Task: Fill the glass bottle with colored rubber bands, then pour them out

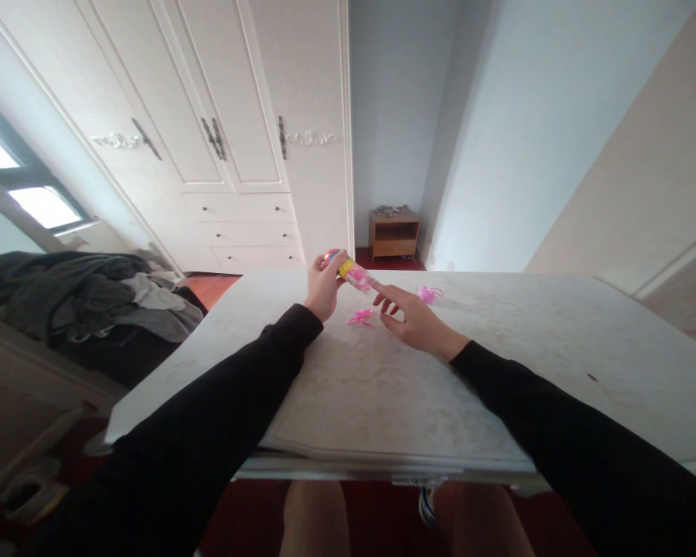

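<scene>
My left hand (323, 288) is closed around a small clear container (355, 273) with pink, yellow and blue bits inside. The container is tilted, its pink end lower and pointing right. Beside that end is my right hand (409, 316), its index finger stretched to the container's tip and the other fingers loosely curled apart. Whether the fingertip reaches inside cannot be made out. On the table below, between the hands, lies a little heap of bright pink pieces (360, 316), too small to name. A pink cap-like piece with a loop (429, 295) rests beyond my right hand.
The pale table (383, 402) reaches from my knees to its far edge just past the hands. A small dark mark (592, 377) is on its right part. Dark and grey clothes (121, 302) are heaped at left. A white wardrobe (237, 93) and a wooden nightstand (394, 234) stand behind.
</scene>
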The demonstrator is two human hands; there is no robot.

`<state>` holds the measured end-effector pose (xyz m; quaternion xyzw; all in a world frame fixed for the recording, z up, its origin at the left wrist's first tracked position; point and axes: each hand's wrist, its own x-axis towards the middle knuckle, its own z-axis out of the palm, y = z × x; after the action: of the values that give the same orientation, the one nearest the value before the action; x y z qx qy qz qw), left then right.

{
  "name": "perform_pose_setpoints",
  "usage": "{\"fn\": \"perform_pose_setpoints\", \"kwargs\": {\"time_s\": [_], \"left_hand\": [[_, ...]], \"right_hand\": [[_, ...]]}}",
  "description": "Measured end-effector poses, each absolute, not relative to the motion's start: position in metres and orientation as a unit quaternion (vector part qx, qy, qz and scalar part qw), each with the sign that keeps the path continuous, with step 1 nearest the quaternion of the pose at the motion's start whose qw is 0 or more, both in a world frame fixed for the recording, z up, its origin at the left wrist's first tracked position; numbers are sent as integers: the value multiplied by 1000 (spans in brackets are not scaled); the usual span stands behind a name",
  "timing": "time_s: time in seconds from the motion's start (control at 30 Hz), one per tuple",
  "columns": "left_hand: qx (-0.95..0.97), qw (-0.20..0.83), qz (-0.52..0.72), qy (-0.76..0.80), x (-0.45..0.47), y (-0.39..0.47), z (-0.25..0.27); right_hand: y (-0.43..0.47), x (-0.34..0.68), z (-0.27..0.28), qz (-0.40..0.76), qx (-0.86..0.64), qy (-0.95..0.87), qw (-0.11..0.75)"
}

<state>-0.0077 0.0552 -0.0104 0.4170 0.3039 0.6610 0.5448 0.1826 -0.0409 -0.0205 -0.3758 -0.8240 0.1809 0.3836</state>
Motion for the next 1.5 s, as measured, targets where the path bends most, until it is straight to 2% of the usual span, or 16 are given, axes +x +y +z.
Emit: {"fn": "perform_pose_setpoints", "kwargs": {"time_s": [0.17, 0.3, 0.7, 0.97, 1.23, 1.5], "left_hand": [[472, 580, 604, 278, -4, 46, -8], [477, 563, 618, 270, -4, 46, -8], [441, 533, 675, 256, -14, 56, -5], [511, 532, 635, 229, -8, 46, -5], [452, 490, 705, 242, -18, 59, -1], [465, 456, 709, 269, -21, 63, -3]], "right_hand": [[-38, 181, -35, 187, -392, -832, 346], [-40, 181, -33, 191, -392, -838, 329], [-45, 179, -27, 201, -388, -822, 364], [-47, 180, -31, 198, -413, -841, 289], [-48, 179, -25, 207, -368, -839, 343], [-49, 177, -21, 182, -386, -804, 413]]}}
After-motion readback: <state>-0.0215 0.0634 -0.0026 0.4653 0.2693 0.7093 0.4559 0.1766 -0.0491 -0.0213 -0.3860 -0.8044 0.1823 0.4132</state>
